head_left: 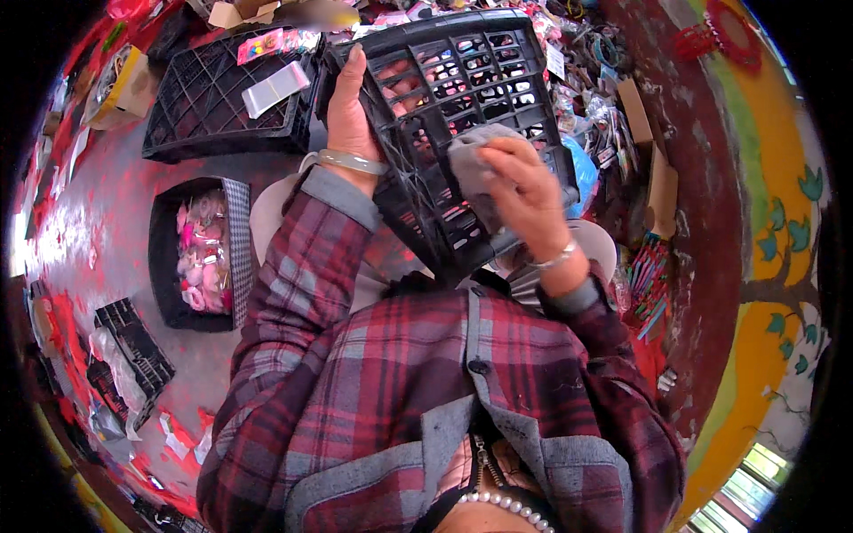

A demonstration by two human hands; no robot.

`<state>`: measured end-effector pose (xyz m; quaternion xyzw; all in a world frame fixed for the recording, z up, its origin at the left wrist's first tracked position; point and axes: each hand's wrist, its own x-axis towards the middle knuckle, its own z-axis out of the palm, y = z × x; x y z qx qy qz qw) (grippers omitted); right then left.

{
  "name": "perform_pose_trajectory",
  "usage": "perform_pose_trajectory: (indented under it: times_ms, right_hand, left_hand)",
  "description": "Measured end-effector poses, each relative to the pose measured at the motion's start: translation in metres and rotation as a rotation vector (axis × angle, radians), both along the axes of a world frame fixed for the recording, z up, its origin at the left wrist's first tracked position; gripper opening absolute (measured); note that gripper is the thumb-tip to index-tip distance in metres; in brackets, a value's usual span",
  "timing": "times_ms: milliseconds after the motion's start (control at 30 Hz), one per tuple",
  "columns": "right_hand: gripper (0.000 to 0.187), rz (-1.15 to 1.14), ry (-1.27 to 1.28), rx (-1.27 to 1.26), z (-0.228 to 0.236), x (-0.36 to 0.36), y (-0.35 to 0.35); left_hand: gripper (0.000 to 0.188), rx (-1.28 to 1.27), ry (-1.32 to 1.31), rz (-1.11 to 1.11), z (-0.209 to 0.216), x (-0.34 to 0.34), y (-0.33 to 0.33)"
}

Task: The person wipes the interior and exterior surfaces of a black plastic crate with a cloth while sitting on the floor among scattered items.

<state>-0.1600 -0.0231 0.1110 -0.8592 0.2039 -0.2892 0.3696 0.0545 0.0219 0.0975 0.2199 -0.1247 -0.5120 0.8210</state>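
A black plastic crate (428, 169) with a lattice of slots is tilted up in front of my body. My left hand (353, 115) grips its left side, thumb lying along the outer edge and other fingers partly seen through the slots. A crumpled grey cloth (474, 164) is bunched in my right hand (531, 191), which presses it against the crate's slatted face. Through the openings show small, mostly pink, white and dark pieces; whether they lie inside or behind the crate I cannot tell.
At the left, another black crate (209, 111) bears a clear-wrapped white packet (276, 90). Below it stands a dark fabric box (238, 293) of pink packaged items. Small packaged goods (604, 124) heap up at far right, near cardboard flaps (662, 195) and a painted wall (769, 133).
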Motion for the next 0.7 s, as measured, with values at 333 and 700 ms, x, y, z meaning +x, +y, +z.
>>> perform_pose_trajectory:
  times_ms: [333,700]
  right_hand:
    - [0.028,-0.023,0.12,-0.429,-0.015,0.03,0.012]
    - [0.025,0.251,0.049,-0.035,-0.011,0.013,-0.024]
  left_hand:
    - [0.063,-0.023,-0.046,-0.001,-0.007,0.005,0.002]
    - [0.059,0.009,-0.012,-0.024,-0.005,-0.002,0.007]
